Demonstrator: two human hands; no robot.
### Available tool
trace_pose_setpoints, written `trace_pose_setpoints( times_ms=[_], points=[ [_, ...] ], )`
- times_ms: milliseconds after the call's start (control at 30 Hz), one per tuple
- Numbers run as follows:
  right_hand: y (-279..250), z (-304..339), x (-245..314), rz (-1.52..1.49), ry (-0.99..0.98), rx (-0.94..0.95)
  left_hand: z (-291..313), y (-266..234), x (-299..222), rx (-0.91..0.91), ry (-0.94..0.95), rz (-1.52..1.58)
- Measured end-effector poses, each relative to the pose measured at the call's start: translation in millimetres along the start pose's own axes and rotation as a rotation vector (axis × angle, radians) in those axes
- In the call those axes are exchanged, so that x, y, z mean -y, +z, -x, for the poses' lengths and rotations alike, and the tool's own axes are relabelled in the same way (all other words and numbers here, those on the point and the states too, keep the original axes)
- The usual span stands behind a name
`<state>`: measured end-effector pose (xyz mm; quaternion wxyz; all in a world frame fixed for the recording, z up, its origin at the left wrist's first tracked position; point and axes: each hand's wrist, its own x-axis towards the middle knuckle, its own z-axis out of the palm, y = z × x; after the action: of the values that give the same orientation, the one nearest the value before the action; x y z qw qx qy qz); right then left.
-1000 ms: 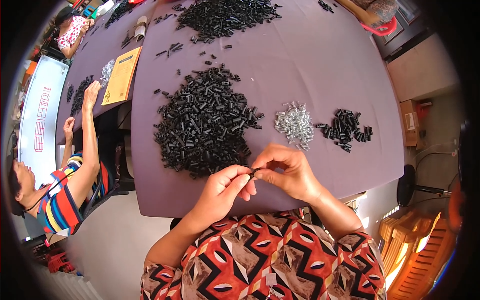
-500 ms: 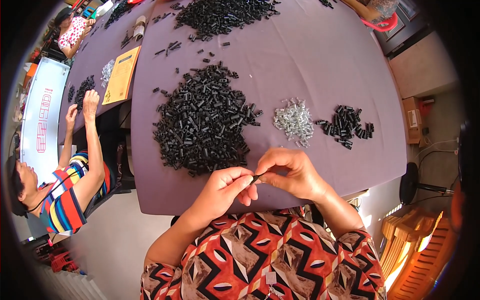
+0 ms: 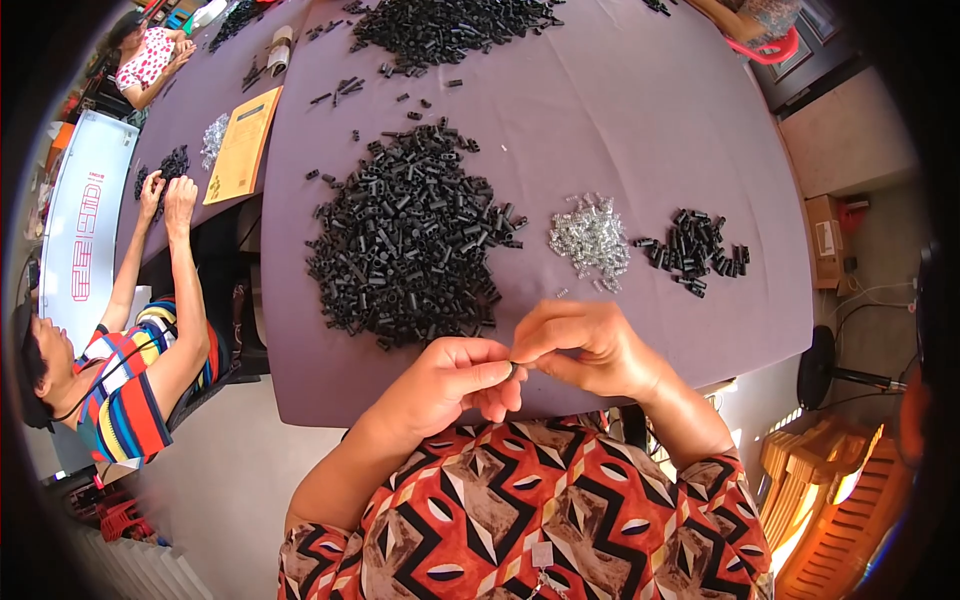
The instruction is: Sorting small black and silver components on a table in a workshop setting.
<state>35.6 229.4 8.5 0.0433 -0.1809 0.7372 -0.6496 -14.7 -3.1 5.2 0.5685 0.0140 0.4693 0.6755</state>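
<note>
Near the table's front edge, my left hand (image 3: 455,380) is closed around a small black plastic part (image 3: 514,370), most of it hidden by the thumb and fingers. My right hand (image 3: 585,345) is pinched at the exposed end of that part, its fingertips meeting the left ones. Whatever sits between the right fingertips is too small to make out. Just beyond the hands lies a large heap of short black plastic tubes (image 3: 405,240). To its right are a pile of small silver coil springs (image 3: 590,240) and a smaller pile of black parts (image 3: 692,248).
A purple-grey cloth (image 3: 650,120) covers the table. Another black heap (image 3: 440,35) lies at the far side. On the left, a co-worker's hands (image 3: 178,200) are over a small black pile, near a yellow-orange envelope (image 3: 243,145). Orange stacked chairs (image 3: 840,500) stand at lower right.
My right fingers have closed in over the black part's end, and less of it shows between my hands. The co-worker's hands on the left have come closer together.
</note>
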Motion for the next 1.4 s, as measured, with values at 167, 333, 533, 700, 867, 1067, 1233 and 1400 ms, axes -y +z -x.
trace_pose_setpoints(
  times_ms=[167, 333, 533, 700, 867, 1067, 1233, 1400],
  points=[
    [-8.6, -7.6, 3.9, -0.205, -0.095, 0.066, -6.4, -8.7, -0.2, 0.289, -0.082, 0.357],
    [-8.8, -8.1, 8.3, -0.055, -0.127, 0.089, -4.6, -7.9, -0.4, 0.271, -0.103, 0.382],
    [4.8, 2.0, -3.8, 0.020, -0.015, -0.064, -8.9, -5.3, 7.7, -0.068, 0.109, 0.077],
    [8.9, -4.0, 6.0, 0.542, -0.115, -0.172, -11.0, 7.8, 6.4, -0.252, 0.256, -0.043],
    [18.5, -7.6, -3.2, 0.839, -0.159, -0.190, -13.3, 6.3, 11.7, -0.267, 0.353, -0.149],
    [15.8, -7.2, -17.7, 0.631, -0.199, -0.212, -14.0, 4.7, 2.9, -0.090, 0.176, 0.209],
    [11.6, -8.0, -15.4, 0.538, -0.242, -0.240, -14.3, 12.4, -3.4, -0.060, 0.202, 0.098],
    [10.3, -8.2, -15.5, 0.517, -0.273, -0.255, -17.9, 15.3, -4.4, -0.067, 0.224, 0.035]
  ],
)
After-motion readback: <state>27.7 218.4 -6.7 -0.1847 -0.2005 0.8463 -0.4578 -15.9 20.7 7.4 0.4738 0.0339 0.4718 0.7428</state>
